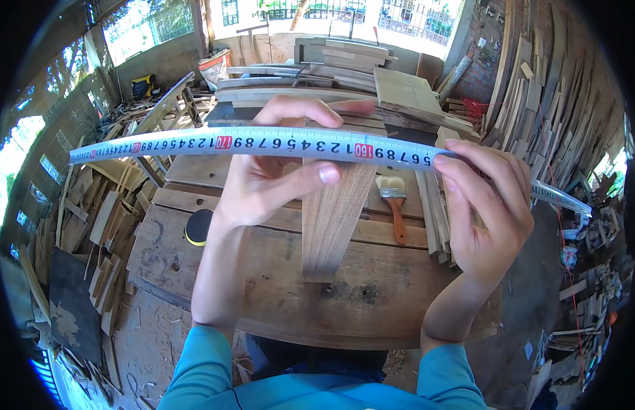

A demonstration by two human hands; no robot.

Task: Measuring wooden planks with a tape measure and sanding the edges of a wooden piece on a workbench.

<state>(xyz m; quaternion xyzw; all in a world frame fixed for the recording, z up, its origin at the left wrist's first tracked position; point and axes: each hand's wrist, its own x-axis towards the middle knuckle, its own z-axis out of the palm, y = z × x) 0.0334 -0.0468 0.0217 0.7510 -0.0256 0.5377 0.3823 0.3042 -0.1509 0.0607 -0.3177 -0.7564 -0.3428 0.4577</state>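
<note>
A pale tape-measure blade [256, 142] stretches across in front of me, slightly bowed, its markings upside down. My left hand [256, 188] curves round the blade from behind. Its index finger lies along the upper edge and its thumb at the lower one; the palm is partly covered by the blade. Farther right, my right hand [488, 205] pinches the blade between bent fingers and thumb. The blade comes out again past that hand, and no tape case shows. Beneath the blade, a tapered wooden board [334, 225] points toward me over the workbench [263, 287].
A paintbrush [395, 208] with an orange handle lies on the bench, and a round black-and-yellow disc [198, 227] sits to the left. Stacked planks [311, 96] fill the far side. Wood scraps [99, 232] crowd the left floor; long boards [536, 75] lean at right.
</note>
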